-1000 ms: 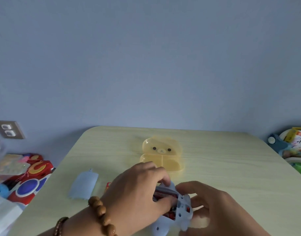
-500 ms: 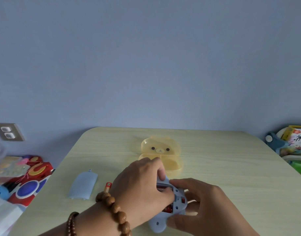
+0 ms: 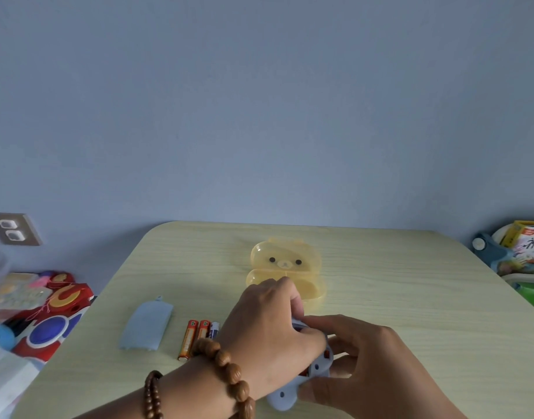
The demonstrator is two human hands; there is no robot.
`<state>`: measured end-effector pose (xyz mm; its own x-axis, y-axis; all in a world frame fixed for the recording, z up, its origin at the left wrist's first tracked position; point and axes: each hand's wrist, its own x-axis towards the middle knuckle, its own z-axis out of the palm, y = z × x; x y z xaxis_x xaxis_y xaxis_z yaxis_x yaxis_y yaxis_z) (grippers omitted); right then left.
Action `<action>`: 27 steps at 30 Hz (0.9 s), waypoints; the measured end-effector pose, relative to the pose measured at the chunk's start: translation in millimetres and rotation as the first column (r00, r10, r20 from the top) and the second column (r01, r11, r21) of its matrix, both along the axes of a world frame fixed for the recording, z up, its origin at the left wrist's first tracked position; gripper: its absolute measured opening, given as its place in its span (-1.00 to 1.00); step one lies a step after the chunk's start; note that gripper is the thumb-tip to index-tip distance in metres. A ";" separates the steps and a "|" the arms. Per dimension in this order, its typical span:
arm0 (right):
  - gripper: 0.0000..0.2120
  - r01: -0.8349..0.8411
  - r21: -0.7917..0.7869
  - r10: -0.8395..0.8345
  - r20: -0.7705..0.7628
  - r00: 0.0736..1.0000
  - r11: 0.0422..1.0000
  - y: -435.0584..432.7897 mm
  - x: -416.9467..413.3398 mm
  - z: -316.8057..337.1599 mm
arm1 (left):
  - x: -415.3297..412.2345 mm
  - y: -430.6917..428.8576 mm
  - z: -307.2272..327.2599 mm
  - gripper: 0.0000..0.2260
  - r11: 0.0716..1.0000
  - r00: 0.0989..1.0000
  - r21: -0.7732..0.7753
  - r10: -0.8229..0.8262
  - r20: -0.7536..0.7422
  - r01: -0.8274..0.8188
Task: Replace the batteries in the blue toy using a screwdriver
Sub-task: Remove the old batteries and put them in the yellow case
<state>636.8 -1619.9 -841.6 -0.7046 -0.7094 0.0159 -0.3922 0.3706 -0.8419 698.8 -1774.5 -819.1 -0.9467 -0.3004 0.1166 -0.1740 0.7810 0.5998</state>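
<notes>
- A pale wood-grain table (image 3: 411, 303) with rounded corners is standing against a plain blue wall (image 3: 259, 101).
- The toy (image 3: 285, 399) is sitting at the near edge of the table, between both hands, with red showing in its open compartment.
- The left hand (image 3: 268, 331) is covering the toy from above, its fingers curled down onto it; beaded bracelets (image 3: 229, 370) are circling the wrist.
- The right hand (image 3: 371, 367) is gripping the toy from the side, its fingers and thumb curled round the edge.
- Three batteries (image 3: 188, 340) are lying side by side just left of the left wrist, one partly hidden.
- A blue cover (image 3: 147, 325) is lying flat to their left.
- A clear yellow bear box (image 3: 285, 267) is lying open at mid-table, beyond the hands.
- An outlet (image 3: 13, 229) is showing on the wall at left, above a heap of bright playthings (image 3: 57, 316).
- Books (image 3: 529, 249) are piled off the table's right edge.
</notes>
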 end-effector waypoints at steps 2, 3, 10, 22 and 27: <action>-0.35 0.000 -0.010 0.000 0.005 1.000 1.000 0.4 -0.2 0.1 | 0.5 0.8 -0.4 -0.87 1.000 1.000 -0.002 -0.020 -0.016 0.020; -0.35 0.001 -0.013 -0.001 0.008 1.000 1.000 0.4 -0.3 0.0 | 1.2 0.6 -1.0 -0.87 1.000 0.999 -0.006 -0.030 -0.026 0.030; -0.47 -0.010 -0.021 0.010 -0.004 1.000 1.000 0.2 -1.6 -0.6 | 12.2 -8.4 -12.3 -0.89 0.981 0.978 -0.112 -0.173 -0.119 0.159; -0.35 0.054 0.059 -0.057 0.043 0.997 0.997 -0.2 -0.9 -2.0 | -9.6 -52.1 15.2 -0.92 0.987 0.969 0.157 0.011 -0.245 0.028; -0.49 0.035 0.032 -0.036 0.027 0.999 0.999 -3.7 0.9 4.1 | -37.0 -92.3 16.6 -0.91 0.986 0.977 0.166 0.061 -0.204 -0.027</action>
<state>637.6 -1623.5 -837.5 -0.7293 -0.6837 -0.0256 -0.3553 0.4104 -0.8399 661.8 -1866.8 -802.6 -0.8924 -0.3719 0.2554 -0.0644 0.6653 0.7438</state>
